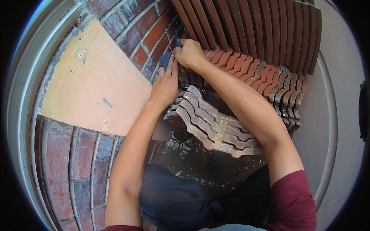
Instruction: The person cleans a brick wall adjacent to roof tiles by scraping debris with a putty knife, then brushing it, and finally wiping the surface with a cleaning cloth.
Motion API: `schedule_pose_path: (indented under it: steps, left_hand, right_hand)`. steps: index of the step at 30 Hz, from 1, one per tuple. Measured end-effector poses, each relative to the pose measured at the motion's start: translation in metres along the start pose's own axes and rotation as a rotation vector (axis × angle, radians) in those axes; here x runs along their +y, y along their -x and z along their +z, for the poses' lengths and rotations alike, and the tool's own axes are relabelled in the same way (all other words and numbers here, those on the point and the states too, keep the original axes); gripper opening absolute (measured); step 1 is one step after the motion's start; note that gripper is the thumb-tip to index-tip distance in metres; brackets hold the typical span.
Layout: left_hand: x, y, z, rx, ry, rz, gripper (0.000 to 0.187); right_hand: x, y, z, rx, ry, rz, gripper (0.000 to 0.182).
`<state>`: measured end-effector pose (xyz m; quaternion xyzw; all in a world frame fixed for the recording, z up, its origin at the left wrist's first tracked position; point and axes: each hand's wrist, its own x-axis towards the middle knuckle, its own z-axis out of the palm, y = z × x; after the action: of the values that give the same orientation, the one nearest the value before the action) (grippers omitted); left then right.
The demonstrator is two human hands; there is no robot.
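My right hand [189, 54] is closed round a blue-handled tool [178, 41] against the brick wall [133, 29]; most of the tool is hidden by the fingers. Just below it, my left hand [165, 87] reaches up with its fingers long and close together. Between its thumb and fingers sits a blue-grey rounded piece [165, 60], close to the wall; its kind cannot be made out. The fingertips of both hands nearly meet at the mortar joints.
Stacked wavy roof tiles [246, 71] and a row of upright brown tiles [246, 27] stand at the right. A strapped bundle of weathered tiles [216, 125] lies below my right forearm. A smooth cream panel [92, 81] is at the left. Debris [181, 144] litters the dark floor.
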<state>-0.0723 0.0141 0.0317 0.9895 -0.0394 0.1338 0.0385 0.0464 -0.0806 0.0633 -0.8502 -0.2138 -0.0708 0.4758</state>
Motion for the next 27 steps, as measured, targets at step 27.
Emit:
schedule_pose_path:
  steps: [27]
  left_hand:
    - [-0.002,0.001,0.003,0.022,0.047,0.006,0.083]
  right_hand:
    - [-0.013,-0.011,0.002,0.098,-0.002,-0.032,0.033]
